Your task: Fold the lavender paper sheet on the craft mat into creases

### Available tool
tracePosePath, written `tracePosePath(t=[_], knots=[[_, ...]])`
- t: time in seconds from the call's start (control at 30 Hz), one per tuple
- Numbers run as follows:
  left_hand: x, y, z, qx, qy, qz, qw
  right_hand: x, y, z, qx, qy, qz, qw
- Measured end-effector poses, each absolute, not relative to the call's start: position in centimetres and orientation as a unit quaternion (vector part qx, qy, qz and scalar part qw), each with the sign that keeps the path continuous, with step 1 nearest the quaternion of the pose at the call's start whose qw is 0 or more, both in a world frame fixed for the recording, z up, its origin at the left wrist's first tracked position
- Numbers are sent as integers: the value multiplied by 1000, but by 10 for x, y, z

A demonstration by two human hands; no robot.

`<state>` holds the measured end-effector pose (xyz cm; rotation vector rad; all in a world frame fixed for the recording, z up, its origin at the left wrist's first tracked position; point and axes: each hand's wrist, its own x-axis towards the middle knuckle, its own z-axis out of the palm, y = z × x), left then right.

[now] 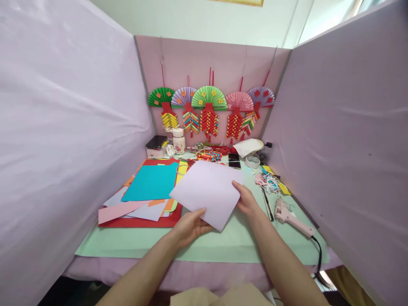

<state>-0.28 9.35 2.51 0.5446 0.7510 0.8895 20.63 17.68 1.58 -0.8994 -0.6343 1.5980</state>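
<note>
A pale lilac sheet of paper [210, 191] is held up at a slant over the table. My left hand [193, 227] grips its lower left edge, thumb on top and fingers underneath. On the right edge, my right hand [246, 199] pinches the sheet with the thumb in front; its other fingers are mostly hidden behind the paper. Left of the sheet lies a stack of coloured paper, with a blue sheet [151, 182] on top and a pink strip [119, 211] nearer me.
A pink glue gun [293, 219] with a black cord lies at the right, beside a black pen [267, 204] and paper scraps [269, 182]. Behind are a phone [234, 160], a tape roll [252, 161] and a white bottle [179, 141]. Several paper fan ornaments [209, 97] hang at the back.
</note>
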Motion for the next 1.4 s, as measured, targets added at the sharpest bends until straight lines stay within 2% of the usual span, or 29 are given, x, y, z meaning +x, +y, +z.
tracePosePath(t=[0.1, 0.17, 0.33, 0.4, 0.47, 0.6, 0.73, 0.8, 0.9, 1.03, 1.23, 1.4], knots=[[-1, 93, 22, 259, 369, 338, 826, 218, 182, 9, -465, -293, 633, 545], [1, 91, 20, 247, 374, 308, 840, 223, 185, 5, -538, -344, 546, 542], [23, 71, 14, 166, 367, 394, 826, 234, 193, 0, -653, -386, 311, 572], [37, 61, 12, 128, 361, 412, 827, 235, 194, -2, -661, -460, 198, 559], [50, 56, 11, 104, 346, 388, 848, 232, 191, -1, -623, -554, 143, 533], [70, 61, 12, 73, 325, 360, 871, 223, 176, 11, -505, -678, 241, 476], [79, 69, 13, 60, 323, 373, 868, 226, 148, 33, -415, -764, 381, 316], [79, 69, 13, 61, 313, 381, 868, 233, 132, 41, -372, -798, 405, 246], [78, 68, 13, 81, 301, 384, 869, 238, 109, 47, -362, -829, 381, 189], [75, 67, 16, 90, 268, 368, 886, 237, 90, 42, -391, -839, 334, 180], [65, 65, 19, 87, 229, 349, 904, 238, 87, 32, -382, -836, 323, 226], [52, 40, 23, 195, 290, 282, 894, 240, 89, 33, -397, -820, 325, 253]])
